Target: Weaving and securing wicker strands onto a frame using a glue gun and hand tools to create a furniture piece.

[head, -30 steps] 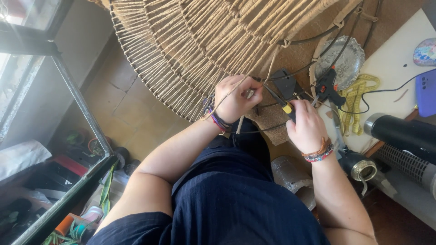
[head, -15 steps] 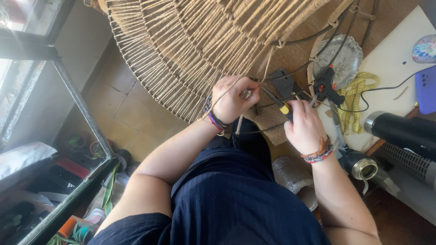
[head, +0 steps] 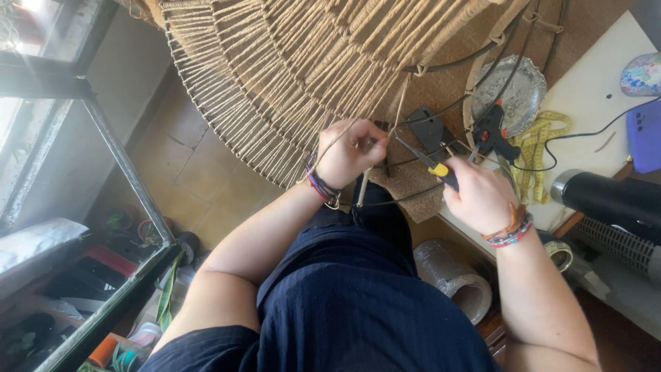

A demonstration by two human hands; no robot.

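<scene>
From the head view, the left hand (head: 354, 153) is closed in a pinch on a strand of jute cord (head: 365, 186), which hangs from the edge of the woven cord frame (head: 289, 76) just above the lap. The right hand (head: 480, 196) has its grip wrapped tight around yellow-handled pliers (head: 432, 165), the nose pointing toward the dark wire rim (head: 447, 110) of the frame; whether the nose bites wire or cord is hard to tell at this size. The cord looks light, soft and rough enough not to slip, best pinched close to the rim, while the wire seems stiff and springy and wants the tool. On the white bench (head: 592, 89) to the right lie a black glue gun (head: 496, 134), a yellow tape measure (head: 540, 141) and a silvery dish (head: 513, 86).
</scene>
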